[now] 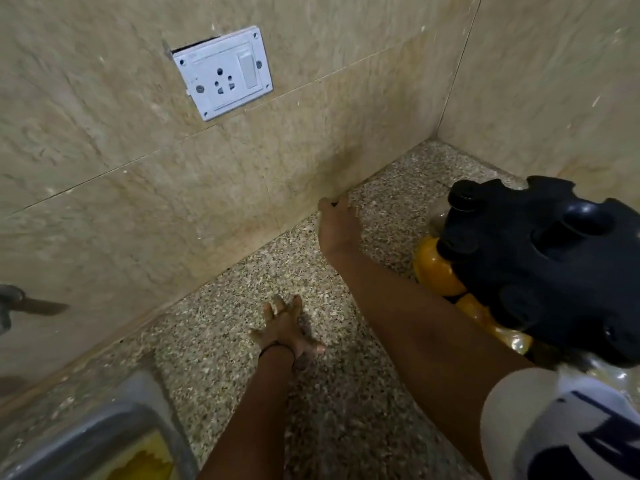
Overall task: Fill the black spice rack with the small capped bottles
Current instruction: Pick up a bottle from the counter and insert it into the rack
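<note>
Down in the left corner there's the rim of a steel sink [104, 431] with something yellow inside, just at the edge of your view. Up on the tiled wall [104, 150] sits a white socket plate [223, 72] with its switch. Moving across, your left hand [285, 330] lies flat on the speckled surface [221, 358], fingers [277, 306] stretched out and released, grasping nothing, a dark band at the wrist. Further right, your right hand [337, 220] reaches to where the surface meets the wall; its fingers are curled over against the base of the tile, and something small and dark shows at their tips, but you cannot tell whether they grasp it. Your forearm crosses in front of the white sleeve [554, 427]. At the far right stands the black spice rack [554, 268], close to the corner, its top showing round holes. One black capped bottle [462, 197] sits at its upper left edge, and yellow-filled bottles [436, 271] hang along its near side, just beside your right forearm.
</note>
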